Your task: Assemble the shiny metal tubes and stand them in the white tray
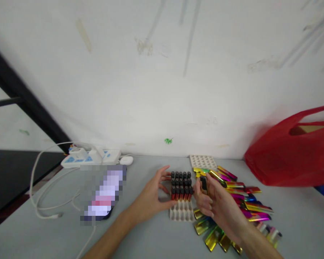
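Scuffed white wall [162, 93] fills the upper half of the head camera's frame, and a grey desk [148, 237] runs below it. At the lower centre, black-topped cylinders [181, 181] stand upright in close rows on a pale, celled tray [181, 213], whose cells seem to be what keeps them straight and evenly spaced. Around the left side of this block curves the left hand [153, 194], its fingers spread apart, the thumb low by the front row; this looks like a way to steady the group without squeezing it, though whether every finger touches cannot be told. Just beside the block, the right hand [218, 201] has its fingers closed on a black-ended piece [203, 184], held tilted with its dark end exposed, probably so that it can be turned easily. Shiny metallic pieces [257, 207] lie scattered at the lower right, seemingly kept within the right hand's reach. Another celled tray [202, 161] lies behind them. Farther off, a red bag [286, 158] rests at the right edge, while a phone [105, 194] and a power strip [112, 157] sit at lower left, apart from the handling.
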The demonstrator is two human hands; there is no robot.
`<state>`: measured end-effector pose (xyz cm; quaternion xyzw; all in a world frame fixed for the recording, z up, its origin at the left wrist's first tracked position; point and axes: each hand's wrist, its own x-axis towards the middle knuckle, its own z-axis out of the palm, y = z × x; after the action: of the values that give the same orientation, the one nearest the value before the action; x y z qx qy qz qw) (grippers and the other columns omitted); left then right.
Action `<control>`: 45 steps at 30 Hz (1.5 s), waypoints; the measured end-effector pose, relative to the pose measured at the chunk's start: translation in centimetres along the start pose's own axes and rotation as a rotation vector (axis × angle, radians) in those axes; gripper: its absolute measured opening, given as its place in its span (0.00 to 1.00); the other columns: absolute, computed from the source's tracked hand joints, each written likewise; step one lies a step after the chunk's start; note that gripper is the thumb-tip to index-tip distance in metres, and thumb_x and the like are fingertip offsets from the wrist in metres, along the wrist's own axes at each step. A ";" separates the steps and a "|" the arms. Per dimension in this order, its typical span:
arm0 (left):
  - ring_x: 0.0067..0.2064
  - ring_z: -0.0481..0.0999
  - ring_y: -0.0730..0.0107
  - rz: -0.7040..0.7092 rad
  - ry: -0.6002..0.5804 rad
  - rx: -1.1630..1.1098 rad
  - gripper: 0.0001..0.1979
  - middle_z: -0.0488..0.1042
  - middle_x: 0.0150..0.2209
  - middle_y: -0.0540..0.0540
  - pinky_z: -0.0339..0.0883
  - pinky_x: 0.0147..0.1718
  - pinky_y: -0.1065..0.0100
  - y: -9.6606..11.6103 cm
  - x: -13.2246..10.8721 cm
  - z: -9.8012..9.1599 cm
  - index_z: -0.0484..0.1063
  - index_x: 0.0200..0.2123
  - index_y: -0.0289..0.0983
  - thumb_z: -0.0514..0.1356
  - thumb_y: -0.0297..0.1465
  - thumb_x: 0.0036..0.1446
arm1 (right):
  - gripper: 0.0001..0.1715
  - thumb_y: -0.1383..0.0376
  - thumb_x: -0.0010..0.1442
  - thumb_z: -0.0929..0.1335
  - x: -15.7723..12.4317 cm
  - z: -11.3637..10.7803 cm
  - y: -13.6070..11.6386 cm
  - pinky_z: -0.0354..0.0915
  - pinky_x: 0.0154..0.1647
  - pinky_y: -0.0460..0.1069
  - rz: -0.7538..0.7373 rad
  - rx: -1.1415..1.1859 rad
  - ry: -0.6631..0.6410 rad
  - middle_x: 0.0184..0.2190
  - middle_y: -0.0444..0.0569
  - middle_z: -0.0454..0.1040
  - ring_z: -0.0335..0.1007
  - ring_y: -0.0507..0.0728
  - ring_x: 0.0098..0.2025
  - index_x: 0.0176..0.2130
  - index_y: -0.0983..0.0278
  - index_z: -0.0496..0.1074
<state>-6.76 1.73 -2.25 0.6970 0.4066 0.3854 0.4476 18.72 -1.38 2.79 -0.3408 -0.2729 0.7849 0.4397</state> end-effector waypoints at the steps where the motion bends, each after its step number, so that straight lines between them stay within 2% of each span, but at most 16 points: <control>1: 0.63 0.76 0.48 -0.005 0.000 0.006 0.56 0.71 0.67 0.37 0.77 0.55 0.52 0.0 0.0 0.0 0.53 0.76 0.52 0.79 0.25 0.52 | 0.31 0.39 0.64 0.76 -0.1 0.2 0.0 0.47 0.23 0.44 -0.034 -0.030 -0.007 0.23 0.36 0.53 0.41 0.49 0.25 0.35 0.64 0.76; 6: 0.57 0.79 0.52 -0.024 -0.007 0.039 0.55 0.71 0.67 0.37 0.77 0.56 0.50 0.0 -0.1 0.0 0.55 0.76 0.51 0.78 0.26 0.53 | 0.26 0.47 0.73 0.72 -0.5 1.0 -0.5 0.42 0.20 0.47 -0.263 -0.200 -0.009 0.20 0.36 0.56 0.40 0.49 0.20 0.31 0.61 0.69; 9: 0.53 0.80 0.57 -0.024 -0.004 0.061 0.53 0.70 0.67 0.38 0.76 0.57 0.50 0.3 -0.2 0.1 0.54 0.76 0.51 0.77 0.26 0.55 | 0.25 0.46 0.73 0.71 -0.4 1.0 -0.5 0.42 0.21 0.47 -0.280 -0.225 0.010 0.19 0.36 0.55 0.39 0.50 0.21 0.33 0.60 0.70; 13: 0.47 0.81 0.62 -0.037 0.009 0.082 0.52 0.72 0.66 0.40 0.76 0.57 0.52 0.7 -0.2 0.3 0.55 0.76 0.51 0.76 0.25 0.56 | 0.33 0.39 0.73 0.67 -0.1 0.7 -0.4 0.50 0.26 0.48 -0.237 -0.156 -0.059 0.22 0.38 0.53 0.42 0.51 0.24 0.29 0.61 0.70; 17: 0.52 0.80 0.57 -0.016 0.018 0.103 0.51 0.72 0.66 0.39 0.76 0.55 0.53 0.7 -0.2 0.4 0.55 0.76 0.50 0.77 0.27 0.56 | 0.37 0.38 0.71 0.67 0.0 0.6 -0.2 0.48 0.25 0.49 -0.184 -0.056 -0.149 0.22 0.38 0.50 0.40 0.51 0.24 0.24 0.59 0.61; 20: 0.53 0.80 0.57 0.010 0.011 0.155 0.51 0.71 0.66 0.39 0.75 0.57 0.52 0.7 -0.3 0.4 0.53 0.76 0.49 0.75 0.27 0.57 | 0.38 0.38 0.70 0.68 0.2 0.4 0.1 0.43 0.22 0.49 -0.132 -0.067 -0.146 0.20 0.36 0.47 0.36 0.50 0.22 0.22 0.58 0.55; 25: 0.57 0.78 0.52 0.041 -0.022 0.215 0.56 0.68 0.69 0.36 0.73 0.60 0.50 1.1 -0.5 0.3 0.49 0.78 0.48 0.77 0.29 0.56 | 0.40 0.34 0.67 0.68 0.5 0.0 0.8 0.37 0.21 0.49 -0.139 -0.201 -0.057 0.19 0.35 0.45 0.34 0.50 0.21 0.22 0.58 0.54; 36: 0.64 0.73 0.44 0.055 -0.067 0.209 0.63 0.66 0.71 0.36 0.70 0.65 0.49 1.9 -0.7 -0.1 0.51 0.78 0.46 0.83 0.31 0.46 | 0.38 0.35 0.63 0.69 0.6 0.5 1.7 0.35 0.20 0.49 -0.166 -0.233 0.072 0.17 0.33 0.43 0.34 0.48 0.19 0.21 0.57 0.56; 39: 0.65 0.73 0.43 0.035 -0.093 0.187 0.67 0.65 0.72 0.35 0.70 0.65 0.49 2.1 -0.7 -0.3 0.49 0.79 0.46 0.85 0.34 0.43 | 0.38 0.34 0.62 0.69 0.6 0.4 1.8 0.35 0.20 0.49 -0.153 -0.236 0.108 0.17 0.32 0.43 0.33 0.48 0.19 0.21 0.57 0.55; 45: 0.70 0.68 0.37 0.032 -0.138 0.182 0.76 0.59 0.76 0.32 0.67 0.69 0.46 1.8 -0.7 -0.6 0.48 0.80 0.45 0.88 0.41 0.36 | 0.41 0.31 0.63 0.68 0.5 0.6 1.2 0.35 0.20 0.49 -0.148 -0.252 0.087 0.18 0.33 0.42 0.33 0.48 0.20 0.21 0.57 0.53</control>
<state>-7.16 0.85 -0.52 0.7661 0.3971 0.3050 0.4031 17.51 -1.59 2.15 -0.4062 -0.3742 0.6944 0.4614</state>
